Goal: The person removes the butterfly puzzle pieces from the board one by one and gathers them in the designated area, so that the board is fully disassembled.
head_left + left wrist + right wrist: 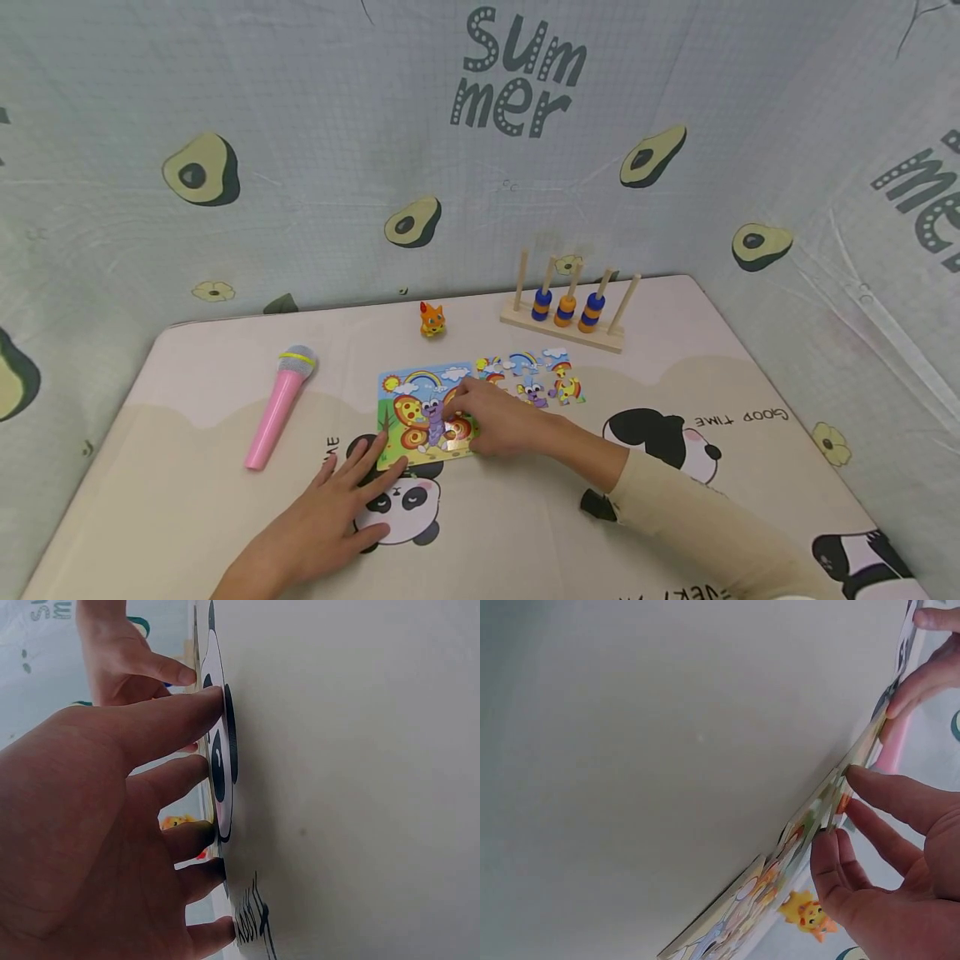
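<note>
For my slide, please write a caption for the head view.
Right hand presses a butterfly puzzle; left hand rests flat.

A colourful butterfly puzzle board (423, 412) lies flat on the mat, nearly filled, with loose matching pieces (534, 379) scattered just beside its right edge.
</note>
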Motion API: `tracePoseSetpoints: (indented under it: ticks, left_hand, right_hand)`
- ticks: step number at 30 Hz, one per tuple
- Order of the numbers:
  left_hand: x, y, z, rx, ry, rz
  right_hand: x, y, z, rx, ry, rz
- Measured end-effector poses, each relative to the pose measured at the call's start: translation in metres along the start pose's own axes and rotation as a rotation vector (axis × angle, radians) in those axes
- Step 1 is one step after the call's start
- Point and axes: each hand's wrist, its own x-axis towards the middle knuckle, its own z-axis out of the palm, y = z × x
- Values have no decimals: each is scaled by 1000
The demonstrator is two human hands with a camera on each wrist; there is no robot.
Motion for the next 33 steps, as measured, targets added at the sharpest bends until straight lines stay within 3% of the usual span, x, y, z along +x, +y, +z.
tracePoseSetpoints:
  ticks: [22,33]
  left_hand:
    - [0,1,0,-2,-6,-13]
    - [-1,1,0,-6,-8,-14]
  right_hand:
    - [1,-4,-3,7,-28,7]
    - [-1,2,-4,16,-4,-21]
